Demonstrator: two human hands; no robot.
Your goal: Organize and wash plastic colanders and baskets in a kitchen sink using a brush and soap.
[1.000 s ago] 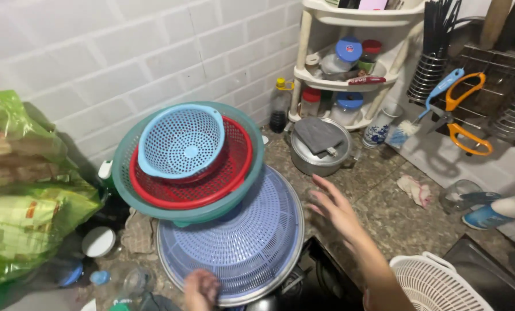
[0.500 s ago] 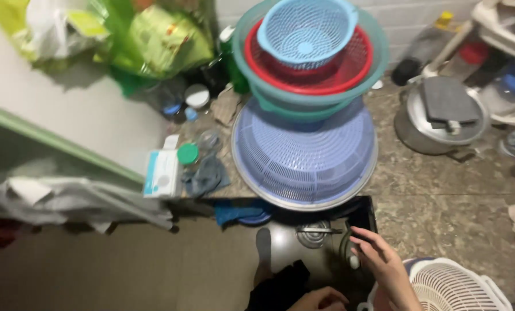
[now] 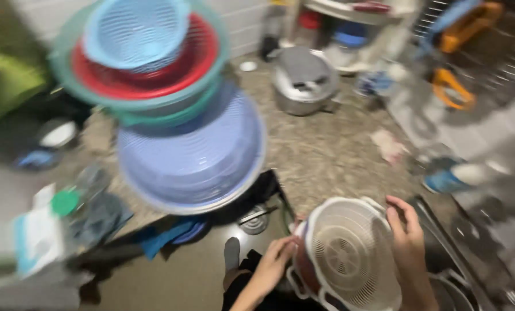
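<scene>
Your fingers curl around a white slotted colander (image 3: 349, 253), one hand on each side: the right hand (image 3: 408, 239) hooks over its far rim with fingers bent and thumb inside, while the left hand (image 3: 275, 262) presses half-closed against its near edge. A reddish bowl (image 3: 301, 270) sits under the colander, beside your left fingertips. Well above your left hand, a stack of blue, red and green baskets (image 3: 142, 57) rests on a wide lavender basin (image 3: 194, 152). A metal pot (image 3: 303, 80) stands beyond.
</scene>
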